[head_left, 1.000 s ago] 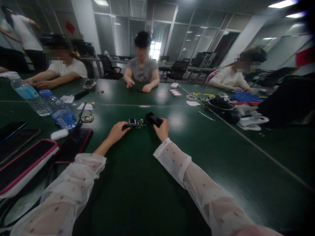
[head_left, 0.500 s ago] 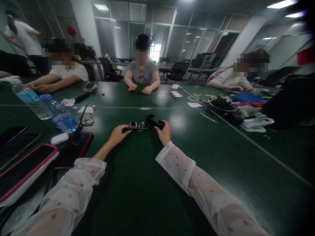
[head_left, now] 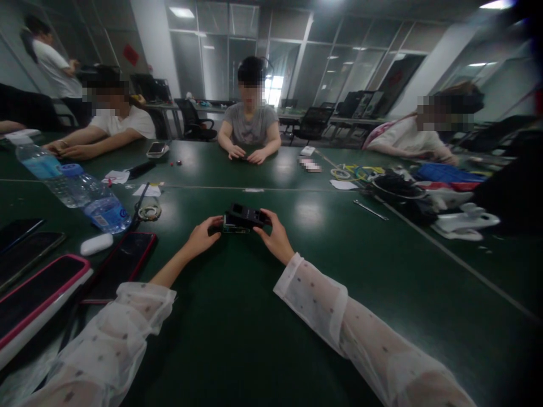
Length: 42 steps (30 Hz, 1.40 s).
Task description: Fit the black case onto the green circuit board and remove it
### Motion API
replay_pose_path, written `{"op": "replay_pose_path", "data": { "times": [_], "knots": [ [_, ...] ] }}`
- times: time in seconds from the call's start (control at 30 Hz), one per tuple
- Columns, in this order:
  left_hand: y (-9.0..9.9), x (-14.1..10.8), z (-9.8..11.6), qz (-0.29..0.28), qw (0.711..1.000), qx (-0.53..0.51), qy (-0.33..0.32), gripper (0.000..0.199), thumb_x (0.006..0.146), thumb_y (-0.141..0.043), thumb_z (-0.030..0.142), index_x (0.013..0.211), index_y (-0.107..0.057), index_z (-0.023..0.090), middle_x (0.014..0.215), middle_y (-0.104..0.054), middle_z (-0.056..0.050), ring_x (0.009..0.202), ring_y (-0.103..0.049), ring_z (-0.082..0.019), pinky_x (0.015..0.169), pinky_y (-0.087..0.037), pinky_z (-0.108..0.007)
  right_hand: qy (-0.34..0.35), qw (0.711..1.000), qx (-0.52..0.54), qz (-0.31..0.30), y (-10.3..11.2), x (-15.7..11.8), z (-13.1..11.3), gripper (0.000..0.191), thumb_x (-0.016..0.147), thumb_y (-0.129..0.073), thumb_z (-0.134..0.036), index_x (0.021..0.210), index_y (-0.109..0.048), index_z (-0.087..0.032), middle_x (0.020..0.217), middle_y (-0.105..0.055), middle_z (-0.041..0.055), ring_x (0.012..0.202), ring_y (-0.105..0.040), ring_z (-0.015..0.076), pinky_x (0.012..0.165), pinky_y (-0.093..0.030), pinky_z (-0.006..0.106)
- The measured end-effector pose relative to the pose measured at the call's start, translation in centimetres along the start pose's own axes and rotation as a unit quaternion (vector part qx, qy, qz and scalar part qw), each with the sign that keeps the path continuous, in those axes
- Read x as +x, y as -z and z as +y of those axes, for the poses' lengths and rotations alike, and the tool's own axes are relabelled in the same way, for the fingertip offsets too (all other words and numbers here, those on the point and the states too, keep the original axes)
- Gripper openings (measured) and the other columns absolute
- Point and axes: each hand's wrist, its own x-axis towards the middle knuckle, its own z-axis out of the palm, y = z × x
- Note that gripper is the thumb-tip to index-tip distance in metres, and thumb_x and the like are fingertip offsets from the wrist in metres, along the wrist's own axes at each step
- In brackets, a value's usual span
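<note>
My left hand [head_left: 203, 236] is closed on the left end of a small circuit board [head_left: 236, 229], pinching it between thumb and fingers just above the green table. In the earlier frame the board shows a little screen; now it is mostly covered. My right hand [head_left: 274, 233] grips the right end of a black plastic case part [head_left: 246, 215] with openings in it. This case part lies over the board, slightly tilted. Whether the two are fitted together I cannot tell.
Phones [head_left: 123, 263], a white earbud case [head_left: 97, 244] and water bottles [head_left: 106, 206] crowd the left side. A wrench [head_left: 370, 210] lies to the right, with cables [head_left: 356, 172] and a white object [head_left: 466, 219] beyond. Several people sit around the table [head_left: 237, 328].
My right hand has brought the black case part leftward, from beside the circuit board to on top of it. My left hand still holds the board. The view has shifted slightly.
</note>
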Motion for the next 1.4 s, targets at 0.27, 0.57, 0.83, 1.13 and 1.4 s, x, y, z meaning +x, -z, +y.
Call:
{"op": "replay_pose_path", "data": {
  "times": [0.27,0.57,0.83,1.13,1.4],
  "knots": [
    [-0.2,0.0,-0.2,0.023,1.0,-0.008,-0.007,0.059,0.085,-0.056,0.015,0.142,-0.043,0.023,0.132,-0.063,-0.009,0.126,-0.058,-0.023,0.109,-0.042,-0.046,0.042,0.998,-0.013,-0.048,-0.5,0.6,0.2,0.061,0.086,-0.066,-0.022,0.141,-0.041,-0.03,0.136,-0.055,0.0077,0.129,-0.054,0.0269,0.112,-0.043,0.053],
    [-0.1,-0.3,0.2,0.021,1.0,0.016,-0.007,0.068,0.088,-0.052,0.014,0.151,-0.03,0.023,0.134,-0.06,-0.01,0.125,-0.058,-0.024,0.108,-0.043,-0.047,0.052,0.996,-0.027,-0.068,-0.3,0.6,0.2,0.069,0.087,-0.063,-0.018,0.148,-0.033,-0.035,0.141,-0.051,0.0056,0.131,-0.051,0.0266,0.113,-0.043,0.054],
    [0.0,-0.3,0.8,0.014,1.0,0.017,-0.009,0.065,0.088,-0.052,0.014,0.15,-0.033,0.021,0.132,-0.063,-0.011,0.126,-0.057,-0.026,0.11,-0.039,-0.051,0.083,0.993,-0.052,-0.065,0.1,0.7,-0.6,0.067,0.09,-0.06,-0.016,0.148,-0.033,-0.035,0.141,-0.051,0.0069,0.133,-0.05,0.0254,0.116,-0.04,0.054],
    [0.0,-0.4,0.5,0.012,1.0,0.019,-0.013,0.063,0.09,-0.052,0.017,0.15,-0.032,0.024,0.132,-0.062,-0.011,0.124,-0.058,-0.026,0.107,-0.042,-0.052,0.026,0.996,0.022,-0.088,0.1,1.0,-0.6,0.066,0.09,-0.06,-0.016,0.147,-0.034,-0.036,0.146,-0.048,0.0044,0.138,-0.046,0.0246,0.117,-0.039,0.051],
    [0.0,-0.5,2.0,0.006,0.996,0.074,-0.04,0.073,0.084,-0.069,0.037,0.147,-0.035,0.023,0.135,-0.058,-0.013,0.124,-0.057,-0.029,0.104,-0.044,-0.052,0.008,0.993,0.078,-0.086,0.1,0.9,-0.4,0.067,0.083,-0.072,-0.023,0.142,-0.042,-0.036,0.143,-0.05,0.0043,0.133,-0.051,0.0258,0.111,-0.046,0.05]
  ]
}}
